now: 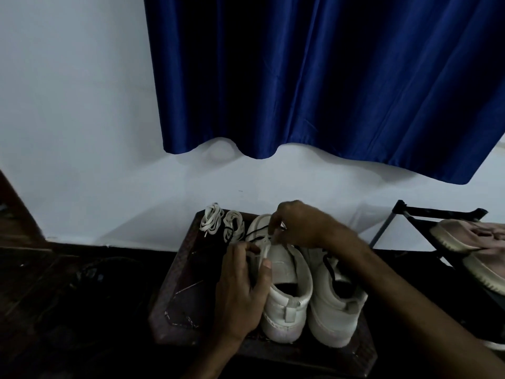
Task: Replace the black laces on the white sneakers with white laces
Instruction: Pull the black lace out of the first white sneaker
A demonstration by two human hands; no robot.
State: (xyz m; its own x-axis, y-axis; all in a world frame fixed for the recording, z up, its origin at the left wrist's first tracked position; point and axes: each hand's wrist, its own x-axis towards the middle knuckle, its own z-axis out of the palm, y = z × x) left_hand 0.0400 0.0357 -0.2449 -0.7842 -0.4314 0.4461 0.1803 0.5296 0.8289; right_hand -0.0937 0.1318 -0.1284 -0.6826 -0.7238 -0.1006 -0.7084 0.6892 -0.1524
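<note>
At lower centre, left hand (240,294) grips the sneaker (285,268) and right hand (300,225) pinches the black lace (257,233); yanking may snag it.

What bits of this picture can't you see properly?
Head view:
1. Eyelets of the left sneaker: hidden behind the left hand and right hand.
2. The black lace: too thin and blurred to follow past the hands.
3. The pink shoes: cut off by the right edge.
4. The left floor: too dark to make out.
</note>
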